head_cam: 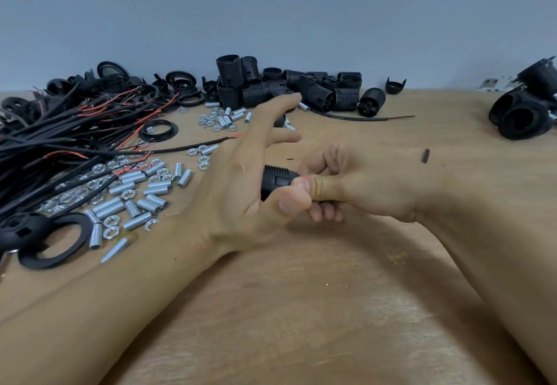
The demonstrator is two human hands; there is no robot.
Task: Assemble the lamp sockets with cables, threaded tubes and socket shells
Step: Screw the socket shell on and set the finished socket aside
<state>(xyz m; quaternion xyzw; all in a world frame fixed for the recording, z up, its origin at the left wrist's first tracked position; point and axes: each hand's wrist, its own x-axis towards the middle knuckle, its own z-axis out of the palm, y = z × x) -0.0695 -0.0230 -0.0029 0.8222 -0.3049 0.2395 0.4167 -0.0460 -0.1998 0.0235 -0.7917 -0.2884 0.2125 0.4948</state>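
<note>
A black ribbed lamp socket (pixel 275 180) sits between both hands over the middle of the wooden table (pixel 301 309). My right hand (pixel 355 187) grips its right end, fingers curled round it and thumb lying on top. My left hand (pixel 241 179) is at its left end with the thumb pressing against the socket near the right thumb, while the left fingers stretch out straight and away from it. Most of the socket is hidden by the hands.
A heap of black cables (pixel 54 143) with red wire ends lies at the left. Several silver threaded tubes (pixel 132 197) and nuts lie beside it. Black rings (pixel 57 240) sit near left. Black socket shells (pixel 289 89) line the back; assembled sockets (pixel 524 113) lie far right.
</note>
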